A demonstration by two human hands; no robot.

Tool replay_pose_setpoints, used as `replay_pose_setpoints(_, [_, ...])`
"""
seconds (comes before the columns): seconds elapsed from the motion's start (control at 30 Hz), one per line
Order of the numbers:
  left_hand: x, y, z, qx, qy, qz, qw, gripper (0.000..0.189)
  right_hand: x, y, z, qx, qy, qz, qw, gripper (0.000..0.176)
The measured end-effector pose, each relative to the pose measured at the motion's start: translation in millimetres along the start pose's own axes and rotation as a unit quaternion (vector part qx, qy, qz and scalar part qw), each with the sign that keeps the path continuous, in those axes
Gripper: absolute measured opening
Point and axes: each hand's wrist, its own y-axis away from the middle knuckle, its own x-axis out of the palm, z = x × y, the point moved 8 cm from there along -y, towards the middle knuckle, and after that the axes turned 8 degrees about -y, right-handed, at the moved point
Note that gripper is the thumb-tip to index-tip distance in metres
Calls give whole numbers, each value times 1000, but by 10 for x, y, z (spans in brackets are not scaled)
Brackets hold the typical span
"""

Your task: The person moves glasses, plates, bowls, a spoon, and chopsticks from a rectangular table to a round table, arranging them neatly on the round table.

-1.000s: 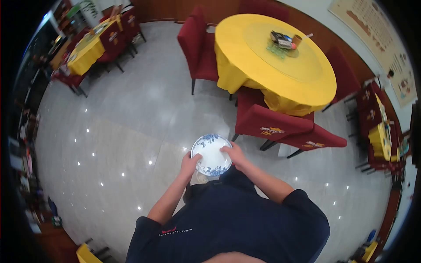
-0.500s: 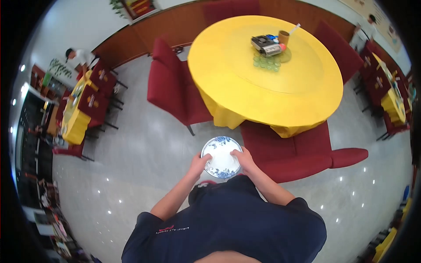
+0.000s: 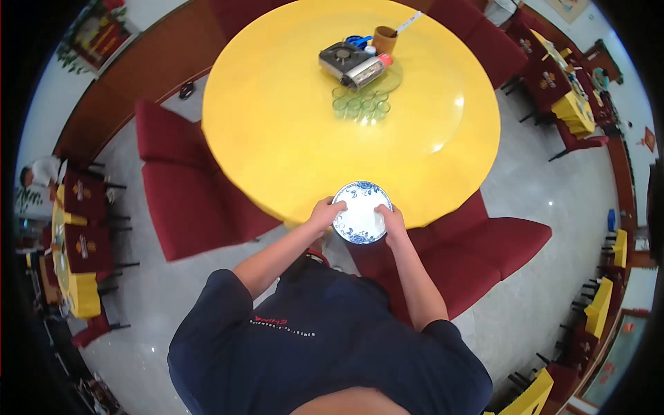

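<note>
A white plate with blue floral edging [image 3: 362, 214] is held level in both hands, over the near edge of the round yellow-covered table [image 3: 290, 152]. My left hand [image 3: 328, 213] grips its left side, thumb on top. My right hand [image 3: 391, 223] grips the right side the same way. Whether it is one plate or a stack, I cannot tell. On the table stand a portable stove [image 3: 344, 59] with a gas can, several green glasses [image 3: 361, 107] and a brown cup [image 3: 384, 40] holding a white stick-like item.
Red chairs stand left [image 3: 187, 200] and right [image 3: 456, 263] of me, close to the table. More yellow tables with red chairs line both sides. A person in white [image 3: 45, 170] bends at the far left table.
The round table is now nearer, and the plate has come from above the floor to over its near edge. Both hands keep hold of it. The view has turned.
</note>
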Motion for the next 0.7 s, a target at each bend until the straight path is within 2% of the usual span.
replay_pose_setpoints(0.07, [172,-251,133,7,-8,22,1000,45,-212,-116,-20,-16,-1,-28,999,41])
replay_pose_setpoints(0.17, [282,-718,-82,11,6,49,999,44,-338,-613,108,-9,6,-70,998,40])
replay_pose_setpoints(0.23, [216,-1075,-222,32,-44,-1,999,47,-310,-915,267,-7,42,-74,996,41])
replay_pose_setpoints(0.37, [259,-1490,-347,38,-40,-27,998,48,-312,-1348,454,-8,88,-93,992,41])
replay_pose_setpoints(0.43, [279,-1593,-348,59,-73,-66,993,48,-414,-1507,441,-13,100,-81,992,41])
replay_pose_setpoints(0.5, [319,-1743,-317,42,-57,-64,995,50,-427,-1649,463,-6,105,-80,991,41])
replay_pose_setpoints(0.57, [253,-1861,-265,46,-105,-119,986,53,-388,-1751,453,-3,70,-53,996,40])
replay_pose_setpoints(0.7, [259,-1943,-185,51,-139,-129,981,55,-421,-1789,509,-20,122,-78,989,45])
